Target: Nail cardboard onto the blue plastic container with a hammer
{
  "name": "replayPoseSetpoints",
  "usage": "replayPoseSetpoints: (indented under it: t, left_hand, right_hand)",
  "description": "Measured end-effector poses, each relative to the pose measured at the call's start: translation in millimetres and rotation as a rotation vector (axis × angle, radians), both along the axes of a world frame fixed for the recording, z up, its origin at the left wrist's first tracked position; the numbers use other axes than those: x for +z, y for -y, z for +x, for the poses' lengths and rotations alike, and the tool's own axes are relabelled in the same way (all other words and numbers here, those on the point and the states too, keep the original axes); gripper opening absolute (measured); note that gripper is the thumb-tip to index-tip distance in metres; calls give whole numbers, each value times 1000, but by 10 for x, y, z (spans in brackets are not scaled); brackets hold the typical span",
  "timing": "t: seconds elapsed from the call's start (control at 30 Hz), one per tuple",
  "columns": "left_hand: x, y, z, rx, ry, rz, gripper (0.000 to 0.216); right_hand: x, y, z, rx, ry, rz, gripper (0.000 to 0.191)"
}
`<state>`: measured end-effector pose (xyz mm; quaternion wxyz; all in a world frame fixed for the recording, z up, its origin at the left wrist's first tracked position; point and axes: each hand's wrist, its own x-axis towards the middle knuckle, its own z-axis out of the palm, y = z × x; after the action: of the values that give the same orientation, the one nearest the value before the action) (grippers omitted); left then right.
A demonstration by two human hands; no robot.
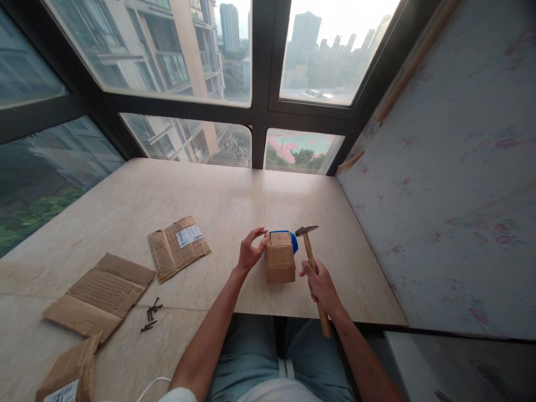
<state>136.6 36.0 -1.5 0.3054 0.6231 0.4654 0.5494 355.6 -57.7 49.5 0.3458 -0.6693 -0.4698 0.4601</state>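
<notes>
A small cardboard box [280,262] stands near the table's front edge, with a blue object [295,243] showing behind its top and right side. My left hand [252,251] is at the box's upper left corner, thumb and fingers curled together in a pinch. Whatever lies between those fingertips is too small to make out. My right hand [321,286] wraps round the wooden handle of a hammer [309,248]. The hammer's metal head is raised to the right of the box, apart from it.
Several dark nails [151,314] lie loose on the table [226,195] at left. Around them are a flattened cardboard piece [100,290], a labelled cardboard piece [178,248] and a folded one [73,371]. A white cable [153,382] runs by my left arm. Windows and a papered wall [452,195] border the table.
</notes>
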Motion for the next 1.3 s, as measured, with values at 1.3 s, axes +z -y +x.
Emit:
replayPoseSetpoints:
  t: [1.3]
  left_hand:
    - [-11,-375,260,74,-122,-77,15]
  right_hand:
    - [-80,-594,-56,-222,-321,37,39]
